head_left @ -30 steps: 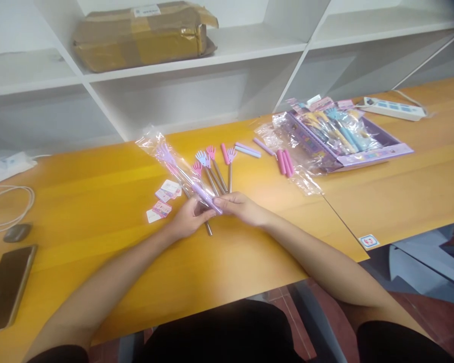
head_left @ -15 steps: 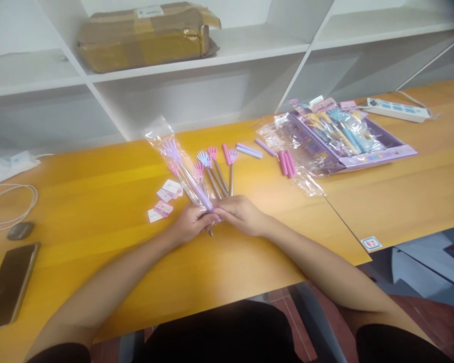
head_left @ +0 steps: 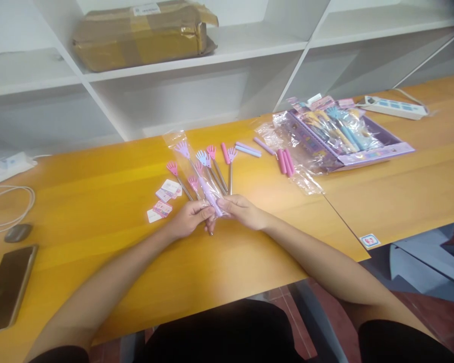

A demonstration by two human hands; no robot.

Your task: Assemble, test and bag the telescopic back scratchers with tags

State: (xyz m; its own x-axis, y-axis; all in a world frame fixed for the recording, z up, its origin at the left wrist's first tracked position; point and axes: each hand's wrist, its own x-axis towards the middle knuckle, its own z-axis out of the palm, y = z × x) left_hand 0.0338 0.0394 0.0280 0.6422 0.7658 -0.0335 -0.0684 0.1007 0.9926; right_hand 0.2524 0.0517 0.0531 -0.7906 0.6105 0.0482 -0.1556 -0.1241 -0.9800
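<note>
Left hand (head_left: 189, 219): one, reached in from the near left, knuckles outward, thumb laid on top, fingers curled around the lower end of the lilac stick (head_left: 205, 187). Right hand (head_left: 246, 212): one, reached in from the near right, thumb and bent fingers pinching the same end. Lilac stick, hand-headed: one, in a clear sleeve (head_left: 174, 137), held at mid-table, slanting far and left. Loose hand-headed sticks (head_left: 172, 169): at least five, beneath and beside the sleeve, exact count obscured. Slim loose grips (head_left: 247, 149): three, lilac, blue and purple, to the right. Pink grips: one (head_left: 225, 153) at the far middle, two or three (head_left: 285, 162) farther right, count unclear. Cards (head_left: 162, 207): at least four, left of the hands. Display box (head_left: 378, 154): one, far right, holding bagged sticks, number unclear. Phone (head_left: 9, 287): one, near left. Mouse (head_left: 18, 233): one, just beyond it
</note>
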